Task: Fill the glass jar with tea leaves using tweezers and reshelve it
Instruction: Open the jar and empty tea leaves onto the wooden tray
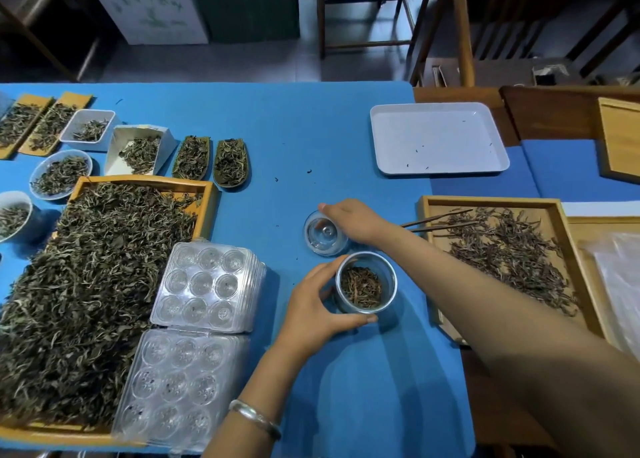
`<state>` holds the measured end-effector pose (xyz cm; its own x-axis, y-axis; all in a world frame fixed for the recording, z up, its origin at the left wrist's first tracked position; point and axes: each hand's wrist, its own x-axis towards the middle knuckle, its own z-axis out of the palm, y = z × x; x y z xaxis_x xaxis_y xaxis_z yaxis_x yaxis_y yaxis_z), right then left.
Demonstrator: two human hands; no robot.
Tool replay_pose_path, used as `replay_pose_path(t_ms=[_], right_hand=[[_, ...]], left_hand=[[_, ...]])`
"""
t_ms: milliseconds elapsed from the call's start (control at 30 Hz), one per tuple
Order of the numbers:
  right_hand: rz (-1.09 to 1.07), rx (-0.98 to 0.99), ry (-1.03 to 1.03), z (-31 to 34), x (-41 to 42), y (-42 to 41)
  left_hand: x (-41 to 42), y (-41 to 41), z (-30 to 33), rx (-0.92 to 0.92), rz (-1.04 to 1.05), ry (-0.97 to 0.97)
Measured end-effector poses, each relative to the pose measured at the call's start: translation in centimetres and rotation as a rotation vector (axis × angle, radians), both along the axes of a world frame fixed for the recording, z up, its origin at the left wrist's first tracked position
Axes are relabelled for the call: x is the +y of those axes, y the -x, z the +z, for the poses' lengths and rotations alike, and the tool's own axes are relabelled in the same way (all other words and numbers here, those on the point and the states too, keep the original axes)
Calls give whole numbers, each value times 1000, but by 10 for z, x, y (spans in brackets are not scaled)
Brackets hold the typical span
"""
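The glass jar (367,286) stands open on the blue table, brown tea leaves filling its lower part. My left hand (320,307) curls around the jar's left side and holds it. Just beyond the jar lies the round glass lid (320,236), and my right hand (353,220) rests on its right edge, fingers closing over it. The wooden tweezers (440,222) lie across the left rim of the wooden tray (491,199) to the right, which holds a loose spread of brown tea leaves (509,250).
A big wooden tray of green leaves (86,284) fills the left side, with stacked clear plastic dimple trays (204,288) beside it. Small dishes and scoops of leaves line the far left. A white tray (436,139) sits at the far right. Chairs and boxes stand beyond the table.
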<state>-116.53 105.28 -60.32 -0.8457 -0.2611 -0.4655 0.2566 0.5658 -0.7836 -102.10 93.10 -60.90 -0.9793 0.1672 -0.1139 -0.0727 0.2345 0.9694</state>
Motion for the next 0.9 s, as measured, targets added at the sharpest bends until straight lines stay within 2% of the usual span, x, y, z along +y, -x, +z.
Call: replay_pose_path(t_ms=[133,367,467,567,700,900], right_hand=[[42,91,28,0,1,2],[-5,130,-30,3,4,2],[-157,127,77,12,16,-2],[-346,211,156,30,41,-7],[-389,353,72,54,82,-34],[-368,418,-149,91,139,-88]], left_hand=[[0,1,-1,-8,1,-3],[-3,3,12,-108,-59,34],[-15,7,29,-195,-229,68],[-26,9,58,-239,-236,83],[-22,26,100,-157,-149,57],[34,56,138,34,-355,253]])
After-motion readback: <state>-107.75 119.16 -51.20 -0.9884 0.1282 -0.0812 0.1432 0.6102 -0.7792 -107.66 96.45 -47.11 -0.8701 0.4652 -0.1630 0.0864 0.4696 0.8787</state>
